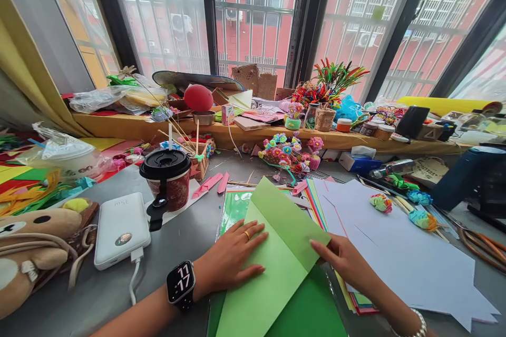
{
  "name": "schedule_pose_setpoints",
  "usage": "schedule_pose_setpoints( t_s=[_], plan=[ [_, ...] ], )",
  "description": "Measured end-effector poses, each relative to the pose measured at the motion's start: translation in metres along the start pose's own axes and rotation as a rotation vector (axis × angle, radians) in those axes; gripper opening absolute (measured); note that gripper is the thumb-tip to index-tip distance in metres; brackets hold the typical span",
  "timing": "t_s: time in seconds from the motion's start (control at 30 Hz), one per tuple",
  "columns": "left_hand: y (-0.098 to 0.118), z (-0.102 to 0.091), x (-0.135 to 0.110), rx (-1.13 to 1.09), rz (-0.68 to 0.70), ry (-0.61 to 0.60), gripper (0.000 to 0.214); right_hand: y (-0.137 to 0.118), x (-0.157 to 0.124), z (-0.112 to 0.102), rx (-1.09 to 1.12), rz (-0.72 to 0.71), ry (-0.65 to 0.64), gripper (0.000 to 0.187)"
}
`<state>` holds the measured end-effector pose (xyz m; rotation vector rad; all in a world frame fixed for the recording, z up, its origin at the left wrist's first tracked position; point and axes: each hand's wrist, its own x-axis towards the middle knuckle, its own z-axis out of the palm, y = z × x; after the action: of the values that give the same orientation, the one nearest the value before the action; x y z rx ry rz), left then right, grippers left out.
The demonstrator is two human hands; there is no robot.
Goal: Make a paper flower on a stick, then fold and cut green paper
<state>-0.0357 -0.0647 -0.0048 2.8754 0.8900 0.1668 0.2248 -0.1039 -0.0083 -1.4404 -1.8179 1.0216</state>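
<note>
A light green sheet of paper [269, 279] with a crease across it lies aslant in front of me. Under it is a darker green packet [304, 310] with a shiny clear sleeve. My left hand [237, 253] rests flat on the sheet's left side, fingers spread, a ring on one finger and a smartwatch [181, 281] on the wrist. At the sheet's right corner, my right hand [336, 253] pinches the paper between thumb and fingers. That corner is lifted a little off the packet.
A lidded cup [168, 184] and a white power bank [122, 229] with a cable stand to the left. White sheets [411, 258] over coloured paper lie to the right, with paper flowers [380, 202] on them. Craft items crowd the windowsill [225, 137].
</note>
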Motion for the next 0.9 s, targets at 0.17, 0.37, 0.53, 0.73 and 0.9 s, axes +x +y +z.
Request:
schedule_pose_setpoints(
  t_s=[0.17, 0.37, 0.53, 0.73, 0.9],
  plan=[
    [-0.007, -0.009, 0.001, -0.023, 0.047, -0.032, 0.060, -0.003, -0.005, -0.002, -0.506, -0.493, -0.278, 0.072],
    [-0.012, -0.011, -0.018, -0.034, 0.040, -0.031, 0.068, -0.002, 0.000, 0.006, -0.692, -0.560, -0.393, 0.078],
    [-0.011, -0.008, -0.022, -0.052, 0.082, 0.003, 0.068, -0.005, -0.004, 0.013, -0.701, -0.572, -0.431, 0.077],
    [-0.010, -0.006, -0.020, -0.074, 0.083, 0.026, 0.067, -0.007, -0.006, 0.014, -0.703, -0.564, -0.435, 0.077],
    [-0.013, -0.010, -0.021, -0.090, 0.098, 0.041, 0.066, -0.007, -0.007, 0.017, -0.684, -0.553, -0.408, 0.069]
  ],
)
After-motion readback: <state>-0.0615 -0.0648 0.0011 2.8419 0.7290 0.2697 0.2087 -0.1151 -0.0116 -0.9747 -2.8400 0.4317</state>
